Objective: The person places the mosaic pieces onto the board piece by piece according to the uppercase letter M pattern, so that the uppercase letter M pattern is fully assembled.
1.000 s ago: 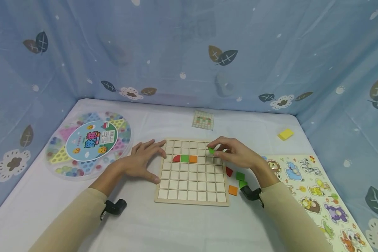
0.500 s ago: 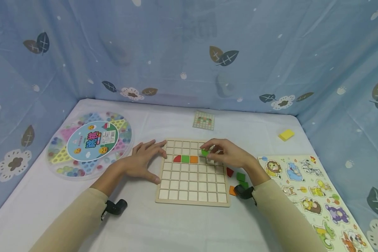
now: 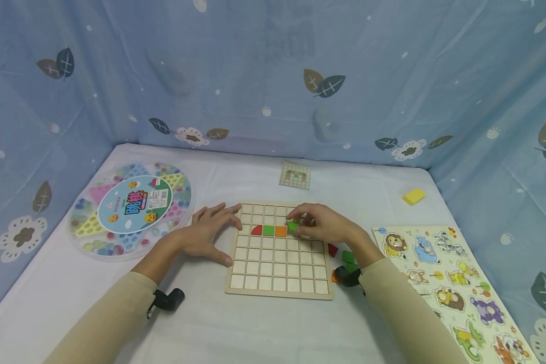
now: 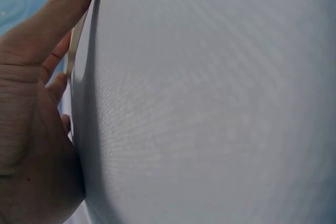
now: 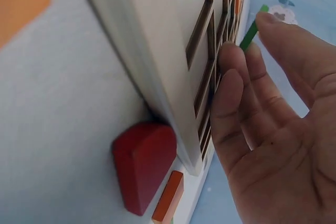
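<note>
My right hand (image 3: 325, 225) pinches a green tile (image 3: 293, 226) between thumb and fingers over the wooden grid board (image 3: 279, 293). That tile is just right of an orange square tile (image 3: 281, 231); in the right wrist view the green tile (image 5: 254, 28) stands tilted. Farther left in the same row lie a green square tile (image 3: 268, 230) and a red rounded tile (image 3: 257, 231). My left hand (image 3: 205, 235) rests spread at the board's left edge, thumb and fingers touching it. In the left wrist view mostly the thumb (image 4: 50, 22) and white cloth show.
Right of the board lie a red tile (image 3: 332, 249), green tiles (image 3: 348, 256) and an orange tile (image 3: 334, 276), partly hidden by the wrist camera. Around them are a small pattern card (image 3: 295, 175), a round marble game (image 3: 110, 194), a yellow block (image 3: 413, 196) and an animal puzzle board (image 3: 441, 237).
My right hand has moved left and slightly down with the green tile, to the cell beside the orange tile. My left hand has stayed at the board's edge.
</note>
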Action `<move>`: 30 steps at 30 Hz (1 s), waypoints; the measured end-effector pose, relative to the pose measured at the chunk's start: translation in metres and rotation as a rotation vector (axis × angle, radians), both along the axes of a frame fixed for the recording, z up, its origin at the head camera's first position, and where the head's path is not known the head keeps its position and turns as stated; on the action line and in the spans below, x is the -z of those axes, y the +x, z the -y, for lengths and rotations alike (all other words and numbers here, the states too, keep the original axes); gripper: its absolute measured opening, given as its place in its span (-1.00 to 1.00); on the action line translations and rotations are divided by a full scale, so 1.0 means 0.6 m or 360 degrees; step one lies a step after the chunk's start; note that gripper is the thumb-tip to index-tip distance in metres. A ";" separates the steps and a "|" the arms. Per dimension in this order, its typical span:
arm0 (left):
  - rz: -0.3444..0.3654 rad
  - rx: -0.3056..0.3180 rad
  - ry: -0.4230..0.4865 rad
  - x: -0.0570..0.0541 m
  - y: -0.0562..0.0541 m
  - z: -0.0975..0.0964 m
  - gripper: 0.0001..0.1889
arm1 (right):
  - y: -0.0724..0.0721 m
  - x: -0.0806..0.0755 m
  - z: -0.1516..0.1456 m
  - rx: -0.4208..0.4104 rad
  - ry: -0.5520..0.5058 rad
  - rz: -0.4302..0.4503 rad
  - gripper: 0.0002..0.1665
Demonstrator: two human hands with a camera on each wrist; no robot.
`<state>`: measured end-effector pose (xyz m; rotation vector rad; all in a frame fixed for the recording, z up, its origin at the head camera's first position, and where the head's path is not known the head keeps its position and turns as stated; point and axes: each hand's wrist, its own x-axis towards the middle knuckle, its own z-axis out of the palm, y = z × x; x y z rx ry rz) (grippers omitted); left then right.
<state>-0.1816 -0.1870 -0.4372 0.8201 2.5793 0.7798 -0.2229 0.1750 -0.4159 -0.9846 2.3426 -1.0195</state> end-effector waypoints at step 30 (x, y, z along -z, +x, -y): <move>-0.0001 -0.0003 -0.0001 0.002 0.001 0.001 -0.17 | 0.011 -0.005 0.012 -0.0008 0.0143 -0.0167 -0.62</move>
